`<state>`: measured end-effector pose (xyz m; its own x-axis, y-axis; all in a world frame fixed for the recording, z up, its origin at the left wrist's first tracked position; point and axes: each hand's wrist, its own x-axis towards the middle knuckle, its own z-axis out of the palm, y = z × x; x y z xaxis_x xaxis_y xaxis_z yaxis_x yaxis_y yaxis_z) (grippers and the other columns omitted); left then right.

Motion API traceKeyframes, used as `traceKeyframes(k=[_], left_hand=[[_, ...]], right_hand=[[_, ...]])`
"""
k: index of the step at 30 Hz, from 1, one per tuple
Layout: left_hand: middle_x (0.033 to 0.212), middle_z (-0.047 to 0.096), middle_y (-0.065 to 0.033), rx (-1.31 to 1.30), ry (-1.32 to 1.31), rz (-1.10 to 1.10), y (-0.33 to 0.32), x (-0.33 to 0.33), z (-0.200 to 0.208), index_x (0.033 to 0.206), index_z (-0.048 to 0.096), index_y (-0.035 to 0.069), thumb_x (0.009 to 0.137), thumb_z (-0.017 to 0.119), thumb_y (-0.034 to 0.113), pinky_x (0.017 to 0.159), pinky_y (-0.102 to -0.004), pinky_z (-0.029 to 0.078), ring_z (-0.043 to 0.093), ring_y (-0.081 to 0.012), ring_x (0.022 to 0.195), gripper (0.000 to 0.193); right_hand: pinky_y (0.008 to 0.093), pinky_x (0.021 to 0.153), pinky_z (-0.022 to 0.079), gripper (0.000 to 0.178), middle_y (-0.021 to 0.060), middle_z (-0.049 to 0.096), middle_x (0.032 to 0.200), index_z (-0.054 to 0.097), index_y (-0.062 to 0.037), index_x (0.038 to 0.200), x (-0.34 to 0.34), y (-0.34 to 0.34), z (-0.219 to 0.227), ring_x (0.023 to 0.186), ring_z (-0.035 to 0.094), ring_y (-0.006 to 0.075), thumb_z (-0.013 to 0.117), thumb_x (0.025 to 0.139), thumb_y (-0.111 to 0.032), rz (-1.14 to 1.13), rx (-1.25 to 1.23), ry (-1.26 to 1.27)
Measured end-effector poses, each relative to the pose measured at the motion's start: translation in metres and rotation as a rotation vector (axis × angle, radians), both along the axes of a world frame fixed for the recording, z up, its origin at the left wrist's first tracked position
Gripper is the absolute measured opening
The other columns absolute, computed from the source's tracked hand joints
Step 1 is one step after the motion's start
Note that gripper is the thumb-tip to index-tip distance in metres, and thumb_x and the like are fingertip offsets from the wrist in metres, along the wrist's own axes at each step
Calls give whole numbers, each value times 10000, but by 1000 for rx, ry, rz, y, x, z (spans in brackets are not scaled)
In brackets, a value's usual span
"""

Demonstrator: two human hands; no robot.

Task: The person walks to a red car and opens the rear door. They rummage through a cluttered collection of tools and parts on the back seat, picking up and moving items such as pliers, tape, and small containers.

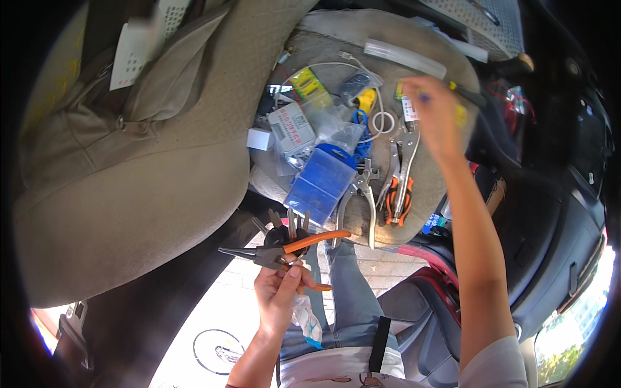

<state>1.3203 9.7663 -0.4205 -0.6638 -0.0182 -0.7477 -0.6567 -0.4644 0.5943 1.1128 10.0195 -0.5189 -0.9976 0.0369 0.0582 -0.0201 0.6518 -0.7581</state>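
Taking the translucent blue compartment case [320,186] as the clock's centre, the slim-nosed pliers [296,246] at 7 o'clock have a dark grey head and orange handles. The keys [292,226] beside them are silver with black heads. At 6 o'clock the crumpled wrapper [305,317] is white with turquoise-blue. A white carton [291,128] at 11 o'clock carries red print; at 1 o'clock are a bright blue cable [361,132] and a yellow plug [367,99]. Orange-and-black handled pliers [389,199] lie at 3 o'clock, silvery locking pliers [370,200] at 4.
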Motion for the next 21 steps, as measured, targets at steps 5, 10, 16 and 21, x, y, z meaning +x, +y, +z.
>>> traceKeyframes(k=[5,10,16,21], left_hand=[[647,568,-130,-111,-3,29,-4,-4,1,917,501,6,858,515,122,389,-175,344,465,-90,433,130],[635,570,-124,-106,3,92,-14,7,-14,925,502,13,864,501,110,370,-175,318,442,-96,391,114],[623,556,-119,-152,45,110,-18,9,-19,922,488,12,865,497,103,355,-182,293,421,-97,385,107],[676,578,-120,-125,28,67,-21,7,-14,971,496,3,866,524,131,460,-187,349,527,-111,553,168]], right_hand=[[372,734,488,275,116,647,875,650,-70,884,-53,-109,-73,851,616,302,635,756,-313,160,460,-416],[362,772,487,303,87,640,952,656,-155,935,-49,-159,-122,908,609,276,695,682,-317,-119,564,-601],[366,740,484,325,97,641,933,654,-162,950,-39,-138,-79,865,612,280,710,670,-318,159,409,-341],[316,646,497,262,77,644,790,643,-50,882,-30,-52,-30,714,638,183,674,735,-265,169,174,-428]])
